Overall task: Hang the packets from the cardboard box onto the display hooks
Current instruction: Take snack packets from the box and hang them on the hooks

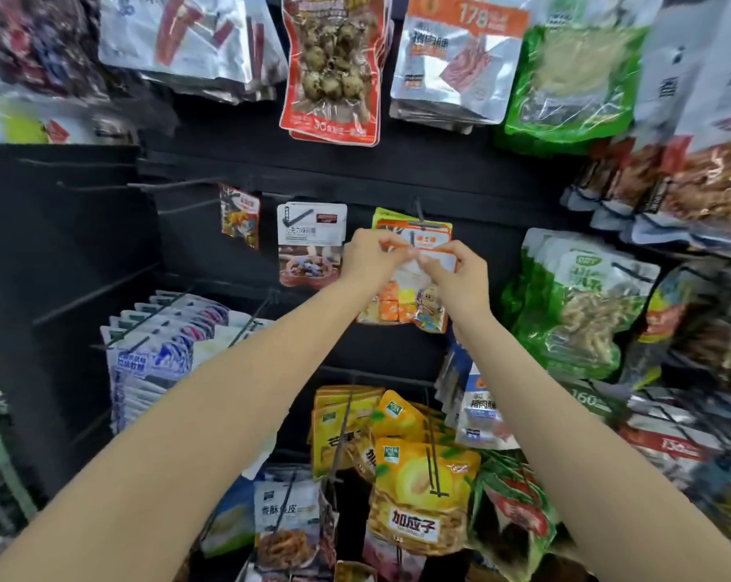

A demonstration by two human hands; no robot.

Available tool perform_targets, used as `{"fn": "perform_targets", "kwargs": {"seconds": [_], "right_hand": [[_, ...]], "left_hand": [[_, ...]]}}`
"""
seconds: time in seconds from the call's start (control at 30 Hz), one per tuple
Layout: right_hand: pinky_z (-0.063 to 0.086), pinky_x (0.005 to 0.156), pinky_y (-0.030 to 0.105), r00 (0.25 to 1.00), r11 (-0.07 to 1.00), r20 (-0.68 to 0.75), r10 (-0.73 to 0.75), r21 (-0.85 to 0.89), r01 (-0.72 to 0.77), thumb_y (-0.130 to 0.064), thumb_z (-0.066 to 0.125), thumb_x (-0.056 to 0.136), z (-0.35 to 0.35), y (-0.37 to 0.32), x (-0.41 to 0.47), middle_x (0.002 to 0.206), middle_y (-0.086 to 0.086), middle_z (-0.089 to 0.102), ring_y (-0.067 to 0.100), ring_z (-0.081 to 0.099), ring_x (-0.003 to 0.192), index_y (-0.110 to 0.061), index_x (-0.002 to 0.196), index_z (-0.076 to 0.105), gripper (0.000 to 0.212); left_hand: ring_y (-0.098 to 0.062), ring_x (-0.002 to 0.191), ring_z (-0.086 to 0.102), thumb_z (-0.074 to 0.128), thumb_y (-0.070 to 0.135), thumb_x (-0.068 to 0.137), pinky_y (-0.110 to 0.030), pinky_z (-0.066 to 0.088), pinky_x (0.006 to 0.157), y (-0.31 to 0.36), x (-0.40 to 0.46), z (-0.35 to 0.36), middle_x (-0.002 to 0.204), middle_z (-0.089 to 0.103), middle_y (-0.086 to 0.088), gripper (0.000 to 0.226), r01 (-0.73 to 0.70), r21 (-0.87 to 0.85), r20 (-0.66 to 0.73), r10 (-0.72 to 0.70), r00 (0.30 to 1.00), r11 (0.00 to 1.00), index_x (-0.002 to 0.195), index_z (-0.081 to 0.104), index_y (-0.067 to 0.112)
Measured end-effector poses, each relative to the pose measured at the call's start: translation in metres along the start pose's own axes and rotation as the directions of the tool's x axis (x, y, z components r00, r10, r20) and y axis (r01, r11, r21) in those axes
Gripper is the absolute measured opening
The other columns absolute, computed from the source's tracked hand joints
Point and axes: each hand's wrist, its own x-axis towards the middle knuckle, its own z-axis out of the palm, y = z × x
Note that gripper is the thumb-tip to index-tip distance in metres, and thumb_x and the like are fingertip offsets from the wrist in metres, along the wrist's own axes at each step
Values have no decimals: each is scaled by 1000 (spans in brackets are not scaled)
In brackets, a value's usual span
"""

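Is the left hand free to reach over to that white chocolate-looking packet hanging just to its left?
Probably not right now. The left hand is pinching the orange-topped packet together with the right hand. The white packet hangs close beside it with nothing between, so once it lets go, likely yes.

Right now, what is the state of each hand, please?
Left hand: fingers pinch the top edge of the orange-and-white packet at the hook.
Right hand: fingers pinch the same packet's top edge.

Orange-and-white packet (401, 304), green packets (582, 312), yellow packets (422, 497), black backboard (397, 170).
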Motion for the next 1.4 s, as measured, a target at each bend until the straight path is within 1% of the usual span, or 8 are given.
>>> {"fn": "perform_targets", "kwargs": {"seconds": [0.17, 0.37, 0.57, 0.7, 0.93, 1.1, 1.3, 1.4], "right_hand": [[49, 83, 37, 998, 998, -6, -55, -24, 55, -27, 68, 86, 2, 1, 19, 97, -2, 66, 16, 59, 94, -14, 96, 66, 16], [51, 88, 48, 1000, 1000, 8, -15, 8, 14, -22, 65, 87, 3, 22, 23, 101, -2, 67, 19, 63, 97, -22, 96, 64, 8], [50, 92, 47, 1000, 999, 10, -23, -29, 24, -20, 65, 87, 3, 23, 38, 105, -2, 66, 18, 61, 102, -20, 95, 66, 8], [51, 89, 42, 1000, 998, -23, 8, -55, -9, -17, 64, 88, 8, 29, 47, 103, -1, 65, 19, 61, 98, -18, 94, 64, 6], [38, 76, 25, 986, 920, -71, -149, -375, 112, -11, 57, 92, 24, 35, 71, 111, 6, 60, 17, 54, 99, -11, 110, 61, 19], [44, 81, 34, 977, 785, -28, -210, -600, 152, -9, 57, 92, 29, 35, 78, 119, 12, 49, 25, 47, 110, -10, 119, 57, 27], [42, 95, 30, 936, 818, -108, -336, -526, 234, -5, 64, 84, 27, 34, 45, 126, 9, 46, 23, 40, 118, -8, 121, 53, 39], [29, 83, 14, 945, 836, -117, -304, -508, 206, -6, 62, 86, 25, 35, 22, 122, 9, 47, 20, 40, 114, -7, 118, 54, 34]], "left_hand": [[0, 80, 54, 70, 16, 84, -11, 41, 71, -3, 6, 0, 79, 60, 16, 2, -120, -76, -61, 116, 991, 990, 83, 68, 18], [-14, 89, 62, 73, 17, 80, -36, 51, 88, -14, 14, 4, 85, 65, 10, 8, -131, -73, 14, 132, 991, 989, 88, 72, 18], [-10, 89, 62, 70, 18, 83, -16, 52, 75, -18, 20, 0, 98, 65, 4, 10, -1, -225, 145, 34, 989, 974, 92, 70, 21], [-9, 105, 57, 67, 30, 85, -25, 49, 87, -27, 28, 0, 110, 61, 10, 15, 28, -224, 190, 16, 982, 974, 100, 64, 32], [-13, 110, 51, 55, 32, 94, -23, 39, 89, -40, 49, 1, 120, 53, 3, 29, -138, 79, 107, 129, 986, 987, 121, 58, 22], [-20, 120, 46, 56, 7, 91, -33, 43, 95, -43, 57, 3, 131, 44, -4, 50, -299, 518, 171, 245, 954, 802, 138, 44, 18], [-19, 117, 50, 57, 11, 91, -33, 48, 89, -40, 38, 1, 144, 31, -1, 55, -230, 450, 93, 211, 973, 863, 141, 38, 23], [-20, 110, 54, 55, 12, 92, -40, 49, 89, -37, 24, -12, 135, 42, -4, 44, -207, 435, 45, 209, 977, 876, 134, 44, 20]]}}
